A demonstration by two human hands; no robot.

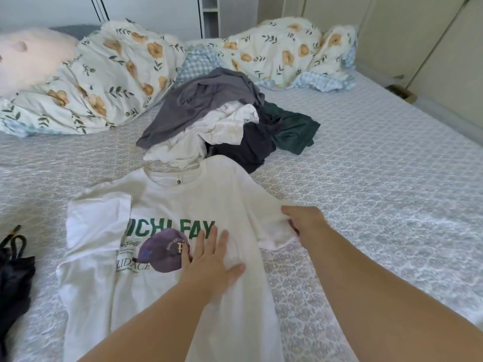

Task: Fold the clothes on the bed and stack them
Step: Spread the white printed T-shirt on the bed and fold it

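Observation:
A white T-shirt [167,202] with green lettering and a purple cap print lies face up on the bed, its left side folded inward over the chest. My left hand [209,259] presses flat on the shirt's middle, fingers straight. My right hand [304,222] grips the right sleeve at its hem. Behind the shirt is a heap of unfolded clothes [222,121]: a grey garment on top, white ones under it, a dark navy one and a dark green one to the right.
The bed's patterned grey-blue sheet [379,178] stretches to the right. A floral duvet [109,77] and a pink pillow [28,58] are bunched at the head. A dark garment with a cord [13,273] lies at the left edge. Cupboard doors stand on the right.

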